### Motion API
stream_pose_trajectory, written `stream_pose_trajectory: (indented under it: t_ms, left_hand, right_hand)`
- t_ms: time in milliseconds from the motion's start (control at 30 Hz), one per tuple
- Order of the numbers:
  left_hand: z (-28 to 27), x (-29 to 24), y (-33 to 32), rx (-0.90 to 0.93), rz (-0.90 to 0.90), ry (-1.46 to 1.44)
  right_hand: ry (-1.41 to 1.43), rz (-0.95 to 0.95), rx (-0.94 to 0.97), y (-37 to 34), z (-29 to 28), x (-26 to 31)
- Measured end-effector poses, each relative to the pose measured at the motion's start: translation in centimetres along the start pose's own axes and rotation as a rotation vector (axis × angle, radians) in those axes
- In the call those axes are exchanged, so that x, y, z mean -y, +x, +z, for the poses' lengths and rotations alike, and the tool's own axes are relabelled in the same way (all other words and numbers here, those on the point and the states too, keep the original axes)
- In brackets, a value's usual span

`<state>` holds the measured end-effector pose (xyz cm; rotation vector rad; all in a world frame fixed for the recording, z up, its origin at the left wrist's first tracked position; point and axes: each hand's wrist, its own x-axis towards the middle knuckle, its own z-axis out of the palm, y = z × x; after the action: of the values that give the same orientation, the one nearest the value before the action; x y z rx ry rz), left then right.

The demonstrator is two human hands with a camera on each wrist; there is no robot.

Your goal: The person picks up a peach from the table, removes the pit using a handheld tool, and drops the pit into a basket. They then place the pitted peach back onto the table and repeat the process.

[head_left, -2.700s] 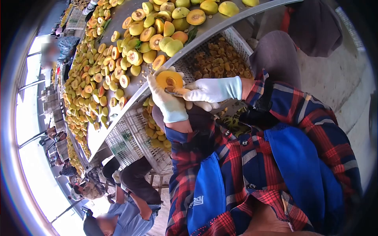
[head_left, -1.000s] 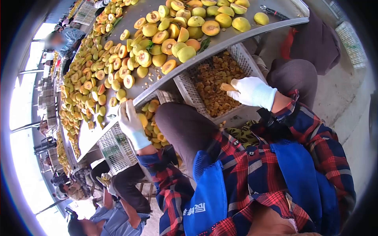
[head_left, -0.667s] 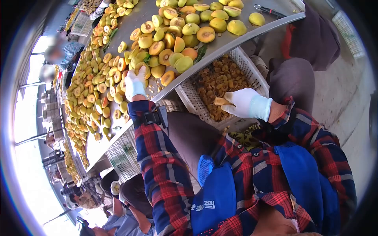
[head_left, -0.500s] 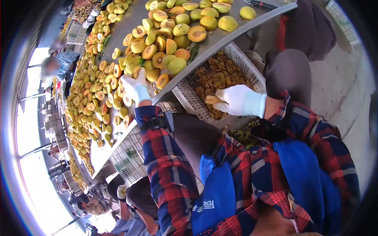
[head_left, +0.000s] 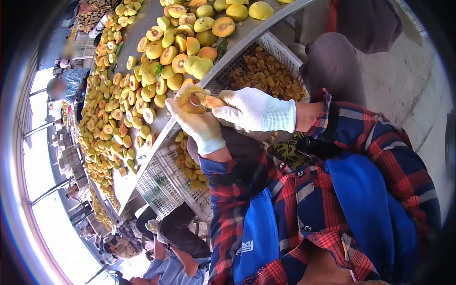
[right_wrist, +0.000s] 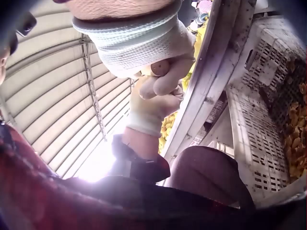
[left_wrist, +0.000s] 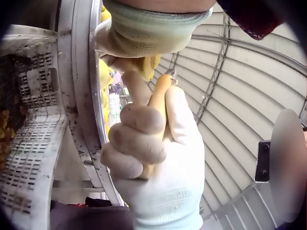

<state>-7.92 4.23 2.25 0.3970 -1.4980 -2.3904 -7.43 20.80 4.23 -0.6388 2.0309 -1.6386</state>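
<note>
In the head view my gloved left hand (head_left: pixel 202 128) holds a yellow peach half (head_left: pixel 186 100), cut face up, beside the table edge. My gloved right hand (head_left: pixel 256 110) grips a wooden-handled pitting tool (head_left: pixel 213 101), its curved metal end at the hollow of the fruit. The left wrist view shows the right fingers wrapped round the wooden handle (left_wrist: pixel 159 98), thumb along it, and a sliver of the peach half (left_wrist: pixel 151 67) under the left hand (left_wrist: pixel 144 36). From the right wrist, the handle's butt (right_wrist: pixel 159 67) shows in the right hand (right_wrist: pixel 144 50); the fruit is hidden.
Many cut peach halves (head_left: pixel 183 45) lie on the metal table (head_left: pixel 142 35). Below its edge stand a white crate (head_left: pixel 280 42) of brown-orange scraps and another crate (head_left: pixel 173 173) with yellow halves (head_left: pixel 187 166). A seated person (head_left: pixel 178 237) is at lower left.
Hands were together on a peach half, then parted; the left hand reached among the table's halves and came back with one. The right hand moved left from over the scraps crate, bringing the tool.
</note>
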Motion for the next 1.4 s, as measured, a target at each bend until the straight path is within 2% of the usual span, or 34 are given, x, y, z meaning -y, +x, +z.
stream_pose_trajectory:
  t_ms: [33, 67, 133, 267, 333, 367, 433, 467, 500, 567, 600, 633, 700, 733, 767, 900, 967, 1033, 1100, 1167, 1200, 1233, 1267, 1300, 1367, 1400]
  left_hand:
    - [-0.1, 0.1, -0.2, 0.053, -0.02, 0.021]
    - [0.8, 0.1, -0.7, 0.004, 0.016, 0.031]
    - [1.9, 0.1, -1.5, -0.009, 0.057, 0.062]
    - [2.1, 0.7, -1.7, -0.032, 0.141, 0.108]
    - [2.3, 0.7, -2.1, -0.043, 0.155, 0.169]
    - [2.5, 0.6, -2.2, -0.056, 0.174, 0.227]
    - [1.7, 0.9, -1.8, -0.045, 0.2, 0.293]
    - [1.8, 0.8, -1.7, -0.034, 0.229, 0.356]
    - [1.9, 0.6, -1.8, -0.034, 0.229, 0.358]
    - [2.2, 0.2, -2.4, -0.034, 0.339, 0.61]
    - [2.1, 0.0, -2.5, -0.034, 0.338, 0.612]
    - [2.0, -0.3, -2.5, -0.021, 0.301, 0.613]
    - [2.2, -0.7, -2.8, -0.01, 0.264, 0.614]
    - [2.6, -0.8, -3.0, -0.007, 0.347, 0.739]
    - [2.8, -0.9, -3.2, -0.002, 0.429, 0.865]
    - [2.4, 0.0, -2.8, 0.011, 0.442, 0.843]
    - [2.0, 0.7, -2.5, -0.051, 0.248, 0.48]
    - [2.8, 0.7, -3.1, -0.107, 0.179, 0.392]
    - [3.1, 1.0, -2.9, -0.155, 0.108, 0.301]
    - [2.6, 1.6, -2.6, -0.122, 0.192, 0.306]
    - [2.8, 1.1, -2.7, -0.123, 0.191, 0.308]
    - [3.0, 0.4, -2.8, -0.035, 0.29, 0.467]
    - [3.1, 0.0, -2.8, 0.054, 0.388, 0.626]
    - [2.9, -0.1, -2.7, 0.052, 0.388, 0.625]
    - [2.4, -0.2, -2.4, 0.143, 0.413, 0.665]
    - [2.4, -0.1, -2.4, 0.141, 0.413, 0.664]
  right_hand:
    - [0.057, 0.06, 0.024, -0.1, -0.1, 0.3]
    - [0.059, 0.06, 0.024, -0.1, 0.2, -0.1]
    - [-0.145, -0.084, -0.115, 0.2, 0.8, -1.4]
    - [-0.187, -0.115, -0.147, 0.2, 0.8, -2.3]
    - [-0.144, -0.265, -0.091, 0.4, 1.0, -3.5]
    - [-0.144, -0.265, -0.091, 0.3, 0.6, -3.1]
    - [0.309, 0.261, 0.265, 0.1, -0.6, -1.4]
    - [0.358, 0.319, 0.404, 0.2, -1.6, -1.2]
    - [0.359, 0.318, 0.403, 0.5, -1.8, -1.7]
    - [0.365, 0.323, 0.488, 0.9, -1.8, -2.2]
    - [0.236, 0.308, 0.43, 0.8, -1.9, -2.0]
    - [0.238, 0.307, 0.428, 0.7, -1.9, -2.0]
    - [-0.228, -0.009, 0.173, 0.5, -1.8, -2.1]
    - [-0.458, -0.169, 0.043, 0.4, -1.9, -2.2]
    - [-0.458, -0.171, 0.044, 0.4, -1.9, -2.3]
    - [-0.459, -0.174, 0.047, 0.3, -1.5, -3.1]
    - [-0.44, -0.186, 0.061, 0.0, -1.5, -2.7]
    - [0.207, 0.263, 0.33, -0.5, -2.1, -0.8]
    - [0.297, 0.215, 0.33, -0.2, -2.0, -1.5]
    - [0.614, 0.399, 0.591, 0.0, -2.8, -2.4]
    - [0.849, 0.378, 0.663, -0.2, -2.8, -2.5]
    - [0.849, 0.377, 0.664, -0.2, -2.9, -2.7]
    - [1.001, 0.376, 0.745, -0.1, -3.0, -3.0]
    - [1.153, 0.374, 0.825, 0.0, -3.0, -3.2]
    - [1.134, 0.383, 0.798, -0.3, -2.5, -2.9]
    - [0.947, 0.359, 0.693, -0.4, -2.1, -2.6]
